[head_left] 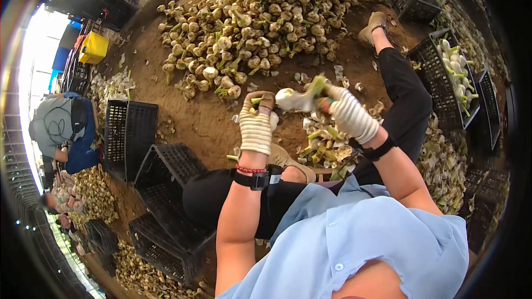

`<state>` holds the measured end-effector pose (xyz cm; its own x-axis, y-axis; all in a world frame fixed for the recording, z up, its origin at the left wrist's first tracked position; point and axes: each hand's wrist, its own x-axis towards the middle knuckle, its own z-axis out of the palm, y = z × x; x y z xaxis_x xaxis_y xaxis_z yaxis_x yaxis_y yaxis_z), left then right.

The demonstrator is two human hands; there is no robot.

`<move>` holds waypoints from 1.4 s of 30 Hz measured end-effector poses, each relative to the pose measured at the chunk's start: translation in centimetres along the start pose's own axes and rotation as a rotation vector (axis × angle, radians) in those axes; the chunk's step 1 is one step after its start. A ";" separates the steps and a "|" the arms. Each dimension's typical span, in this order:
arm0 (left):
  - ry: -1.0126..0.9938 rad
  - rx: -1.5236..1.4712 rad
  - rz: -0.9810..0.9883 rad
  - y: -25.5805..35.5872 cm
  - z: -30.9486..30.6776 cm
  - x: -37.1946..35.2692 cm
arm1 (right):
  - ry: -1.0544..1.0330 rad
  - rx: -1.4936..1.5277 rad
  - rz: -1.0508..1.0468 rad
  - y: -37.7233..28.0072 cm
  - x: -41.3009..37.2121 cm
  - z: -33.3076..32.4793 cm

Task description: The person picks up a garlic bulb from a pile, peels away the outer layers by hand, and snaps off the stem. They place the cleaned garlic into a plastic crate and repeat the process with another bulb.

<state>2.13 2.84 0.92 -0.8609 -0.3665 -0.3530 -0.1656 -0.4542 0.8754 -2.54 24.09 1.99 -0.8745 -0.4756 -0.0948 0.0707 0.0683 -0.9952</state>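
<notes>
A white bulb (292, 100) is held above the dirt floor (205, 116), near the heap of bulbs (255, 16); the grip of the left hand (256, 127) and right hand (350, 115) is closed on its ends

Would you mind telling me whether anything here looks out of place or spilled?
The black crates at the left seem to lie tipped on their sides on the dirt, unlike the upright filled crate at the right. Leafy trimmings are strewn beneath the left hand and right hand, which hold a bulb.
</notes>
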 end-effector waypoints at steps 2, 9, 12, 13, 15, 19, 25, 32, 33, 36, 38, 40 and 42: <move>-0.036 0.057 0.021 0.8 -1.2 0.0 | 0.146 0.036 0.266 0.2 0.2 -2.6; -0.146 0.231 0.212 1.7 1.4 -1.9 | 0.114 -0.786 -0.099 -1.0 1.2 0.0; -0.114 0.443 0.341 0.8 1.4 -1.8 | 0.101 -0.858 -0.254 -3.2 1.4 2.6; -0.105 0.545 0.468 0.9 1.8 -1.8 | 0.091 -0.981 -0.347 -3.5 1.6 3.1; -0.159 0.741 0.666 1.4 1.8 -2.3 | 0.086 -1.055 -0.307 -3.0 2.0 3.5; -0.250 0.748 0.698 2.0 1.5 -2.5 | 0.177 -1.061 -0.330 -2.4 2.3 3.4; -0.164 0.565 0.589 1.4 -0.5 -1.7 | 0.277 -1.021 0.003 0.7 3.9 -1.1; -0.090 0.499 0.403 1.3 0.6 -1.7 | 0.113 -0.728 -0.142 -4.2 1.5 2.5; -0.063 0.430 0.380 1.3 1.2 -1.8 | 0.128 -0.712 -0.142 -4.3 1.6 3.3; -0.051 0.390 0.428 0.5 1.8 -1.7 | 0.179 -0.589 -0.111 -3.8 2.0 4.0; -0.071 0.423 0.498 0.3 1.7 -1.7 | 0.223 -0.479 -0.073 -2.7 2.7 3.6; -0.084 0.424 0.359 0.2 1.7 -1.8 | 0.140 -0.429 -0.029 -2.8 2.8 2.6; -0.094 0.459 0.383 -0.1 1.9 -1.7 | 0.165 -0.539 -0.094 -2.7 2.4 2.8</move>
<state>2.68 4.99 2.05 -0.9357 -0.3518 0.0277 -0.0082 0.1002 0.9949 -3.45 20.31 4.41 -0.9315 -0.3614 0.0419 -0.2282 0.4908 -0.8409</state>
